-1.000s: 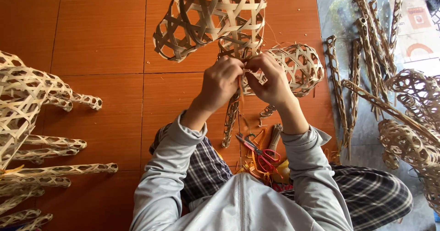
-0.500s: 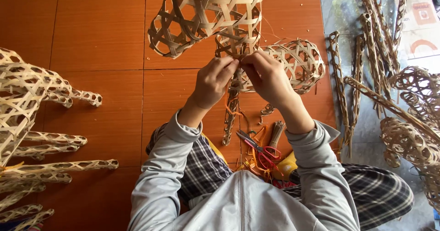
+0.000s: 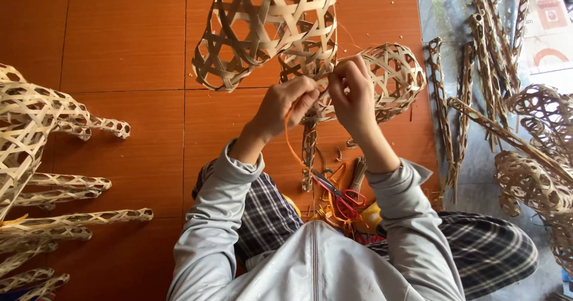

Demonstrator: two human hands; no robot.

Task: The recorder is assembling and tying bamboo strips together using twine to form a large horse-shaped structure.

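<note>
A large open-weave bamboo figure (image 3: 262,26) stands in front of me on the orange tiled floor. My left hand (image 3: 286,104) pinches an orange strip (image 3: 292,146) that hangs down from where a thin woven leg (image 3: 308,152) meets the body. My right hand (image 3: 352,95) grips the same joint from the right side, fingers closed on the weave. Both hands nearly touch. A rounded woven piece (image 3: 394,77) lies just behind my right hand.
Red-handled scissors (image 3: 340,196) lie by my knees with strip offcuts. Woven bamboo figures with long legs (image 3: 54,152) lie at the left. More woven legs (image 3: 477,68) and curved woven parts (image 3: 537,158) fill the right side on a grey mat.
The bamboo figure has shifted toward me and slightly left. My hands stay at the joint, and the orange strip now shows hanging below my left hand.
</note>
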